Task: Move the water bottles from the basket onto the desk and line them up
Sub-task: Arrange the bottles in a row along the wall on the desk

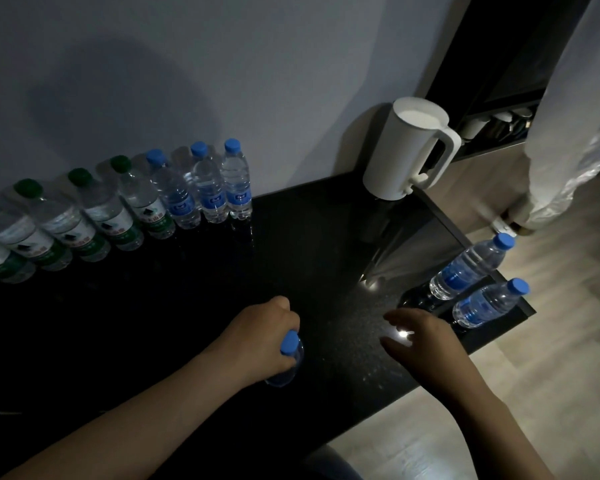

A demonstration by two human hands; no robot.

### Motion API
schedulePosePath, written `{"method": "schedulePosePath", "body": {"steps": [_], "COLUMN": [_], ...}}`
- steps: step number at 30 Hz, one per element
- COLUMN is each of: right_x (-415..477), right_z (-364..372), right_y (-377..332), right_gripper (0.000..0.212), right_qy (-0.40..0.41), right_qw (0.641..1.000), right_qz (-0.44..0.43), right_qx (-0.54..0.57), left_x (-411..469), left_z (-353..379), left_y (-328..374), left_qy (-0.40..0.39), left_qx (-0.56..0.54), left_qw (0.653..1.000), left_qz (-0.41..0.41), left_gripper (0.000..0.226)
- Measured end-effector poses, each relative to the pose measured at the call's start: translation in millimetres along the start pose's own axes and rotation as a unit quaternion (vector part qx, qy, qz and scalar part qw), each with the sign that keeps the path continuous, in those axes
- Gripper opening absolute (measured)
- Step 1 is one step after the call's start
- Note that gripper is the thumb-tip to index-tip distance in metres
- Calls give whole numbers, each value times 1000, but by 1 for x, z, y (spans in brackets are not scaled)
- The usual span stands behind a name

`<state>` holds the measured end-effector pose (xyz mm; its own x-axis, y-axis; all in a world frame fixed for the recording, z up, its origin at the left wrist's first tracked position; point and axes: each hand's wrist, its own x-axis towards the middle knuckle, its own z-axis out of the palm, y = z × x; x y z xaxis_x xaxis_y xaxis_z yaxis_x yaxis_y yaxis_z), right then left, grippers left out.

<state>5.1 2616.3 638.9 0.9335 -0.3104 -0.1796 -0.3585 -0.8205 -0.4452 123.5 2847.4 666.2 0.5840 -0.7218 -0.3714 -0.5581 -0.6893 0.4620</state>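
Head view: the left grip (pixel 269 336) is closed around a blue-capped bottle (pixel 286 362), held tilted just above the dark counter (pixel 187 323). The right grip (pixel 418 332) is spread open and empty, hovering near two more blue-capped bottles (pixel 471 266) at the counter's right edge. Further out, a row of green-capped and blue-capped bottles (pixel 236 181) stands along the wall, with a white kettle (pixel 409 152) beyond its free end. No basket is visible. The risks, I judge: the pair near the edge could be nudged to the floor by the reaching hand, and the dim light could spoil alignment when the held bottle joins the row.
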Motion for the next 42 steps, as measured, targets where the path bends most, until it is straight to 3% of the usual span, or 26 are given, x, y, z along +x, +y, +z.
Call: {"method": "schedulePosePath", "body": {"steps": [9,22,33,42], "right_x": [21,109,141,146], "right_z": [-38,-126,-123,-120], "right_y": [29,117,158,151], "right_gripper": [34,40,40,28], "right_qy": [43,234,116,154], "right_qw": [997,967,981,983], "right_qz": [33,104,143,91], "right_qx": [52,-11,-68,-29], "left_x": [22,96,155,181], "left_z": [-11,-45,-71,-86], "left_y": [7,45,58,52], "left_qy": [31,117,158,169], "left_qx": [-35,-25,-20,-20], "left_qw": [999,993,987,985], "left_qz": [-9,6,21,10], "left_gripper": [17,20,18,21]}}
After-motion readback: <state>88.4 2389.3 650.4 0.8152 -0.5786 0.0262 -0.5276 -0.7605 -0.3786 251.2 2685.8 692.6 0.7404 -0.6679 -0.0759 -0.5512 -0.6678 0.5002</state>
